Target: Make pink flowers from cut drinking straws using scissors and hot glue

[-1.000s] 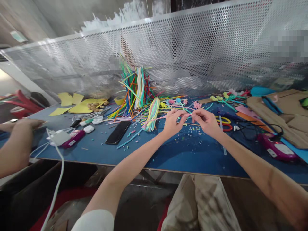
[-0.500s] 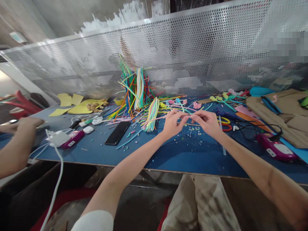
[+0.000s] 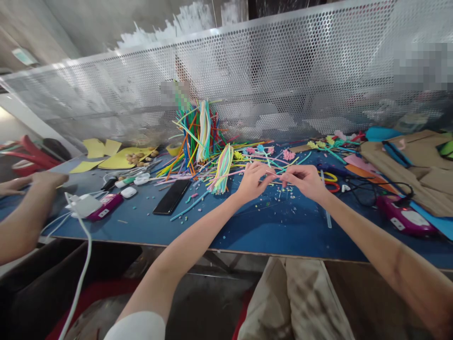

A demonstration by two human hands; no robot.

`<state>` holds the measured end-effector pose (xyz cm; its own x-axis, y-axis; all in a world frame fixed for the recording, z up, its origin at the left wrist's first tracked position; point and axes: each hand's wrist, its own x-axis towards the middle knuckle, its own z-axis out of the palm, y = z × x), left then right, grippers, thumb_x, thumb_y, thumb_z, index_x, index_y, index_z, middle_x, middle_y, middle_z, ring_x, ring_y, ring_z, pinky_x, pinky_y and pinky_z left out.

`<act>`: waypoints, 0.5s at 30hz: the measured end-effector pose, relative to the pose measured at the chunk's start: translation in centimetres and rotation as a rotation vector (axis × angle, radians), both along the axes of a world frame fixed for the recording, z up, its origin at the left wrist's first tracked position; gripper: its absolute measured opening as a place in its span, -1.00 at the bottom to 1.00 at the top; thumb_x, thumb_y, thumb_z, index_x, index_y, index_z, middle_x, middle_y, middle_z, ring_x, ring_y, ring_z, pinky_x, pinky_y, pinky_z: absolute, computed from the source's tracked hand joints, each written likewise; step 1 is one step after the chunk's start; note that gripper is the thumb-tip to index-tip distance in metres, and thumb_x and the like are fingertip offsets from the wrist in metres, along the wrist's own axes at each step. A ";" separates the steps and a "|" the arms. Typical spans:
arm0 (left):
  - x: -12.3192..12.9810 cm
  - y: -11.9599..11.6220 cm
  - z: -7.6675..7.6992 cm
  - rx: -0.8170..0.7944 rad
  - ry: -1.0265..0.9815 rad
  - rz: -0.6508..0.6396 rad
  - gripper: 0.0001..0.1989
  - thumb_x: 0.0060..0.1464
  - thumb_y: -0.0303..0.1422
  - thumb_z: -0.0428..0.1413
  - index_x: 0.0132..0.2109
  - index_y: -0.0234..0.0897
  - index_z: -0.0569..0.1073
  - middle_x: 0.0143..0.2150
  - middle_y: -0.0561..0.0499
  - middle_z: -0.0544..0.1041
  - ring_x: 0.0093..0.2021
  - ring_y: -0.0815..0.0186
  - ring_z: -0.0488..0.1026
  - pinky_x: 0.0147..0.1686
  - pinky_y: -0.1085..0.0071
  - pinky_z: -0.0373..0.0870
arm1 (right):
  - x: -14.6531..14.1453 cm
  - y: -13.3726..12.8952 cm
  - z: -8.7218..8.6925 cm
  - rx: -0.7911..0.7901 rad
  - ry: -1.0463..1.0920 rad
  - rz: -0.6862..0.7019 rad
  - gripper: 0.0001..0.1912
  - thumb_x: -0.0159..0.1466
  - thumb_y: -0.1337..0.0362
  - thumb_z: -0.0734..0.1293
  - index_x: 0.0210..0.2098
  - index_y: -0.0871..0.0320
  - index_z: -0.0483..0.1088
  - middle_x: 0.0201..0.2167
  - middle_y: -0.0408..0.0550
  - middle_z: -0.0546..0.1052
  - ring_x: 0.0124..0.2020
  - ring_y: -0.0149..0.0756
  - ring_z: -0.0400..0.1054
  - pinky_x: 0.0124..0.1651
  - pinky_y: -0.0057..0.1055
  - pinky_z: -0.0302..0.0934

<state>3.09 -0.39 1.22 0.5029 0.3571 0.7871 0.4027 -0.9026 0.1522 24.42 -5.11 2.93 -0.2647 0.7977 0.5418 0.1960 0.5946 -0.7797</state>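
My left hand [image 3: 254, 183] is closed in a pinch on a thin pink pipe cleaner [image 3: 235, 174], whose tail sticks out to the left. Just to its right, my right hand [image 3: 307, 183] pinches the same strand, fingertips nearly meeting the left ones above the blue table [image 3: 269, 236]. A thin end shows between the hands; the fingers cover the rest. Left of my hands lies a bundle of pastel pipe cleaners [image 3: 222, 171]. Behind them are a pink fuzzy flower [image 3: 288, 155] and other small coloured pieces. Scissors with yellow and red handles [image 3: 331, 178] lie by my right wrist.
A black phone [image 3: 172, 197] lies left of my arm. Purple power strips [image 3: 106, 207] with cables sit at both sides. More pipe cleaners [image 3: 203, 132] stand against the perforated metal panel [image 3: 283, 85]. Another person's arm [image 3: 28, 212] rests at far left; brown paper [image 3: 424, 165] lies right.
My fingertips have shifted slightly on the pink pipe cleaner, and a thin end now shows between my hands. At far left, the other person's hand has moved a little.
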 end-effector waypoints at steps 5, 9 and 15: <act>0.0 0.0 0.1 0.032 0.030 -0.041 -0.77 0.37 -0.23 0.03 -0.16 -0.20 0.53 -0.19 0.03 0.63 -0.15 0.29 0.43 -0.11 0.27 0.23 | 0.1 0.1 0.0 0.007 0.017 -0.002 -0.69 0.29 0.08 0.40 -0.50 0.12 0.52 -0.53 -0.11 0.54 -0.47 -0.36 0.39 -0.35 -0.39 0.24; 0.0 0.1 0.0 0.037 0.027 -0.051 -0.77 0.37 -0.24 0.04 -0.16 -0.19 0.55 -0.19 0.04 0.64 -0.15 0.29 0.42 -0.11 0.26 0.21 | 0.2 0.2 -0.1 0.009 -0.002 0.003 -0.68 0.30 0.09 0.40 -0.50 0.13 0.53 -0.53 -0.11 0.54 -0.47 -0.38 0.37 -0.35 -0.39 0.22; -0.3 0.3 -0.2 0.084 0.061 -0.035 -0.75 0.37 -0.21 0.03 -0.14 -0.15 0.58 -0.18 0.03 0.64 -0.16 0.29 0.42 -0.10 0.25 0.20 | 0.6 0.2 0.1 -0.045 -0.045 0.080 -0.67 0.29 0.07 0.40 -0.51 0.13 0.54 -0.53 -0.11 0.53 -0.48 -0.39 0.35 -0.36 -0.39 0.21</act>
